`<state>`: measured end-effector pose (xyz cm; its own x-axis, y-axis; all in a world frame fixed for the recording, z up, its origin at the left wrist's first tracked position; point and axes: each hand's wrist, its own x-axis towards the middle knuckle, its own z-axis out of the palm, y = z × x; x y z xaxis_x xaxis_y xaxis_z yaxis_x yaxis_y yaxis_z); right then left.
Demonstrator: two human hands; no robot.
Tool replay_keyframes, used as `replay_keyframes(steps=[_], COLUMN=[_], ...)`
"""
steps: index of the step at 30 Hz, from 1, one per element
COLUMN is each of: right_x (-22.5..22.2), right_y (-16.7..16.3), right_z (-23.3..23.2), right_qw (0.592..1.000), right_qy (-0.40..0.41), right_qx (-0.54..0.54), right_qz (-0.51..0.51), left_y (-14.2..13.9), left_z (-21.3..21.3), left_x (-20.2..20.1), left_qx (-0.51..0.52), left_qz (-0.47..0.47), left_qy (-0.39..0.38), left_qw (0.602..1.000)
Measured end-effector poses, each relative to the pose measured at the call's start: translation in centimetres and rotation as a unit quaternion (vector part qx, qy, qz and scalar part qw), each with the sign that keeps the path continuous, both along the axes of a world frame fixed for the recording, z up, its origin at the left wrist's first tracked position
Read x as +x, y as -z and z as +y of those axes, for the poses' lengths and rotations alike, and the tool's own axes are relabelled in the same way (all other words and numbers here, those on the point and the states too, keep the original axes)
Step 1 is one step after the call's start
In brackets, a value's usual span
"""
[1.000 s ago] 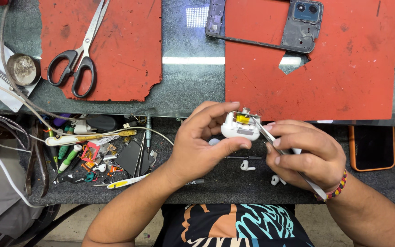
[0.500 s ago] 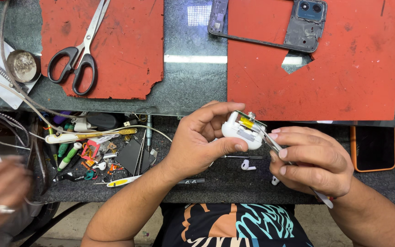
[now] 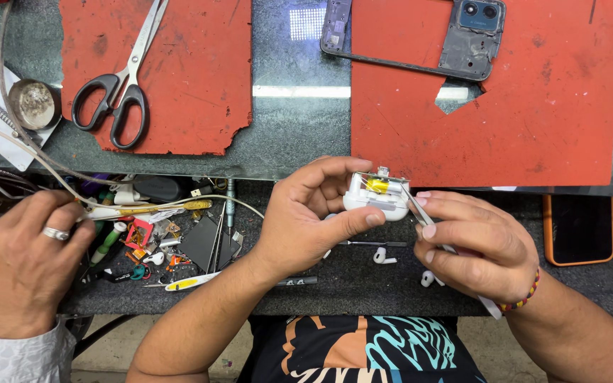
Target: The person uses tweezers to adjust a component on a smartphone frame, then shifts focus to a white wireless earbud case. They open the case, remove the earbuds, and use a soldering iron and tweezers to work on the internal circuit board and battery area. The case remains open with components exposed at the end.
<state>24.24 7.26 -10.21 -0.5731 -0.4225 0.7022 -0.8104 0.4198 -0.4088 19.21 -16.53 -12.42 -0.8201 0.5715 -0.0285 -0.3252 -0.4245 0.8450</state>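
The white earbud case (image 3: 376, 196) sits opened up in the person's left hand, just above the dark lower shelf (image 3: 349, 284) and below the edge of the glass-topped bench, with a yellow part showing inside it.

At the far left another person's hand (image 3: 28, 259), wearing a ring, rests over cables and a clutter of small tools and parts. Above it a round metal tin (image 3: 33, 104) stands on the bench, and black-handled scissors (image 3: 123, 85) lie on the left red mat (image 3: 179, 92).

Toward the middle, the left hand (image 3: 306, 220) is closed around the case, thumb along its lower front and fingers curled behind its top. Two loose white earbuds (image 3: 383, 256) lie on the shelf below the case, one just under it and one further right, partly under the right hand.

The right hand (image 3: 473, 245) is pinched shut on metal tweezers (image 3: 416, 207), whose tip touches the upper right side of the case. A beaded band circles that wrist.

Above, a stripped phone frame (image 3: 455, 42) with its camera block lies on the right red mat (image 3: 533, 106). At the far right a phone in an orange case (image 3: 577, 228) rests on the shelf.
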Motion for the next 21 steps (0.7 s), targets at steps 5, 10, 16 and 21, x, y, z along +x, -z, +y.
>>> replay_keyframes(steps=[5, 10, 16, 21], right_x=[0.36, 0.66, 0.76, 0.77], right_y=[-0.24, 0.09, 0.2, 0.46], right_z=[0.24, 0.09, 0.26, 0.34], right_qw=[1.0, 0.999, 0.998, 0.995], right_qy=[-0.022, -0.023, -0.035, -0.052], right_qx=[-0.003, -0.022, -0.046, -0.079], right_qz=[-0.017, -0.022, -0.017, -0.012], left_y=[-0.19, -0.14, 0.16, 0.5], left_z=[-0.2, -0.31, -0.35, -0.45], left_x=[-0.15, -0.18, -0.09, -0.12], left_qx=[0.004, 0.013, 0.042, 0.064], left_qz=[0.0, 0.016, 0.021, 0.002], left_qy=[0.011, 0.017, 0.026, 0.047], left_qw=[1.0, 1.0, 0.999, 0.997])
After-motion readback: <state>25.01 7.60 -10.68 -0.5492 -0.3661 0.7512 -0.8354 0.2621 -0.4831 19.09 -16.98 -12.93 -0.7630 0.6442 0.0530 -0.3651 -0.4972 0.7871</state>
